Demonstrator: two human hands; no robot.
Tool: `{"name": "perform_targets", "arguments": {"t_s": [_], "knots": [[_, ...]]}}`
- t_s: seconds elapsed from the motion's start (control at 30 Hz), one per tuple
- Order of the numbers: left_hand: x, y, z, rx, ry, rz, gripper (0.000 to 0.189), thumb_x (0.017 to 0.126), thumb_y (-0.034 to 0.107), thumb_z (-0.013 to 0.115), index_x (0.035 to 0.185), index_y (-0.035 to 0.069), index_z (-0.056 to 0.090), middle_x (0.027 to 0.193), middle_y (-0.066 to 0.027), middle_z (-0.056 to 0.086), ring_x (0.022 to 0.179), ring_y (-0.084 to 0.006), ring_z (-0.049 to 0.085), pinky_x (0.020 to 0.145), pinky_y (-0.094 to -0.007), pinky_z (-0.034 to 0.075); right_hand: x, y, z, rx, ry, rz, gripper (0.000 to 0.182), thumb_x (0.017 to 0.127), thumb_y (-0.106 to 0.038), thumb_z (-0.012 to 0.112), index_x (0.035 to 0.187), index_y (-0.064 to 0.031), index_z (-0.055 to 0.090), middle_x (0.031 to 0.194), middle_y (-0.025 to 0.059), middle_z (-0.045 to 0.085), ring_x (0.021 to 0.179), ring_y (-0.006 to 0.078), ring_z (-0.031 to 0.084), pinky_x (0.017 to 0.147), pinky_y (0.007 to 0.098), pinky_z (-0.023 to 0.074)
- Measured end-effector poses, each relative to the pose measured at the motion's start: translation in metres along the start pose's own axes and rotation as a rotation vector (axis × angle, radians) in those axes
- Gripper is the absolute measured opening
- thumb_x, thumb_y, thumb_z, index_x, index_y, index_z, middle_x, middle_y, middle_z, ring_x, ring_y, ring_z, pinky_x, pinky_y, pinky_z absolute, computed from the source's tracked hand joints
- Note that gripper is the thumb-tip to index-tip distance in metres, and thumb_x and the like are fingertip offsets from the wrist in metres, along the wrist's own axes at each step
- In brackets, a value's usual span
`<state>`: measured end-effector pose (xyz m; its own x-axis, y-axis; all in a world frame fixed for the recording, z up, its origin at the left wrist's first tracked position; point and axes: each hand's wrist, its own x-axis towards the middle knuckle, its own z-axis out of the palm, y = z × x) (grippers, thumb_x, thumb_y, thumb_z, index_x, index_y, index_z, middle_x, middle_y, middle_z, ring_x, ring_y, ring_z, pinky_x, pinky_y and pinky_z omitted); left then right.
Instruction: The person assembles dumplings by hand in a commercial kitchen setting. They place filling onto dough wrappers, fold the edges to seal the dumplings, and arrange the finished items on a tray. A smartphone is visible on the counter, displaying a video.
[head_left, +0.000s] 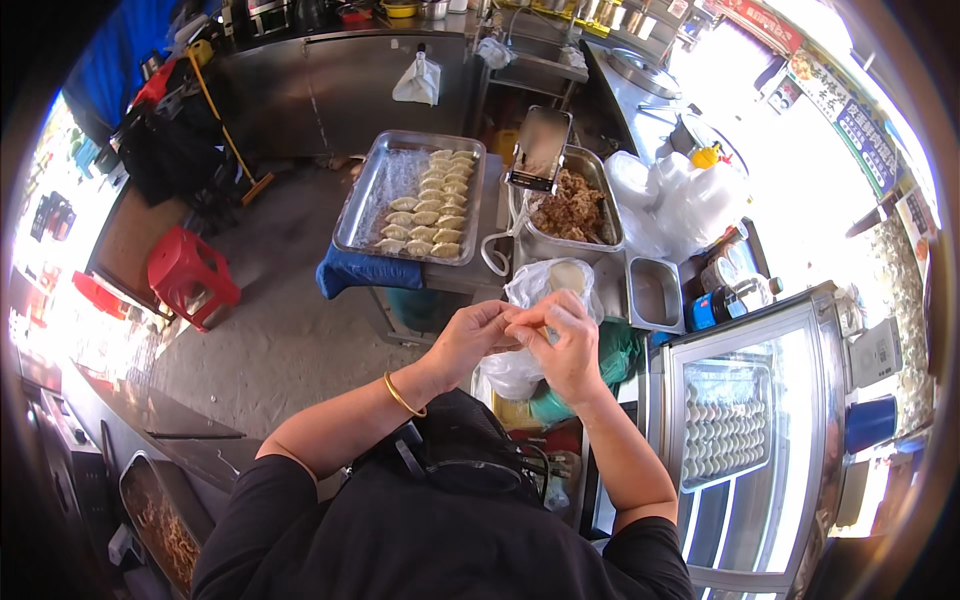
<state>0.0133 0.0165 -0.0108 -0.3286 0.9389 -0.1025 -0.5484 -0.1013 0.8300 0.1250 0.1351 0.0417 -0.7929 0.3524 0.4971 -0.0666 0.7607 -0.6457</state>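
Note:
My left hand (471, 331), with a gold bangle on its wrist, meets my right hand (564, 346) in front of my chest. The fingertips of both pinch together on a small pale piece of dough, apparently a dumpling, mostly hidden by the fingers. Just beyond them a stack of round dough wrappers (568, 277) sits in a white plastic bag (529, 279). Farther ahead, a metal tray (384, 180) holds rows of pleated dumplings (426, 217) along its right side. To its right stands a deep metal pan (613, 234) of brown minced filling (576, 210).
A phone (540, 148) on a white holder stands over the pan's left edge. A small metal container (655, 291), bottles (712, 307) and bagged white containers (694, 195) are at right. A glass-door cabinet (667, 420) stands near my right arm. A red stool (187, 274) is at left.

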Motion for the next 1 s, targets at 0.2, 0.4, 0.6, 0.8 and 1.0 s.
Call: {"name": "perform_targets", "arguments": {"t_s": [0.2,0.4,0.6,0.8,1.0], "knots": [[-0.002,0.014,0.013,0.213,-0.091,0.090,0.039,0.094,0.010,0.058,0.129,0.000,0.045,0.113,-0.0067,0.059,0.107,-0.0128,0.057,0.096,-0.0289,0.046,0.020,-0.001,-0.017,0.159,-0.121,0.226,0.014,0.070,-0.002,0.076,0.082,-0.0023,0.069,0.088,0.0075,0.059,0.087,0.0230,0.059,0.079,0.0335,0.0493],[0.002,0.003,0.012,0.279,-0.026,0.257,0.052,0.090,0.003,0.063,0.133,0.002,0.034,0.117,-0.0086,0.055,0.109,-0.0111,0.054,0.095,-0.0279,0.046,0.015,0.010,-0.016,0.173,-0.177,0.149,0.012,0.073,-0.005,0.074,0.084,-0.0027,0.069,0.096,0.0086,0.062,0.095,0.0256,0.059,0.086,0.0356,0.0465],[0.002,0.007,0.017,0.453,0.144,0.312,0.036,0.087,0.004,0.067,0.116,0.001,0.044,0.114,-0.0093,0.058,0.105,-0.0110,0.057,0.091,-0.0263,0.048,0.007,0.011,-0.011,0.004,-0.005,-0.022,0.010,0.081,-0.002,0.066,0.091,-0.0009,0.068,0.100,0.0113,0.063,0.097,0.0266,0.059,0.084,0.0339,0.0465],[0.002,0.008,0.018,0.293,0.189,0.427,0.035,0.085,0.005,0.070,0.111,0.000,0.047,0.106,-0.0092,0.061,0.101,-0.0114,0.059,0.087,-0.0249,0.050,0.010,0.013,-0.013,0.473,0.027,0.264,0.024,0.096,-0.017,0.054,0.100,0.0017,0.067,0.101,0.0089,0.062,0.095,0.0171,0.057,0.085,0.0271,0.0424],[0.001,0.008,0.020,0.230,0.216,0.401,0.036,0.087,0.005,0.068,0.116,0.002,0.049,0.109,-0.0035,0.058,0.100,-0.0083,0.056,0.087,-0.0230,0.049,0.004,0.013,-0.004,0.392,0.074,0.209,0.015,0.087,-0.010,0.065,0.096,0.0010,0.068,0.094,0.0079,0.064,0.086,0.0159,0.059,0.078,0.0284,0.0450]]}}
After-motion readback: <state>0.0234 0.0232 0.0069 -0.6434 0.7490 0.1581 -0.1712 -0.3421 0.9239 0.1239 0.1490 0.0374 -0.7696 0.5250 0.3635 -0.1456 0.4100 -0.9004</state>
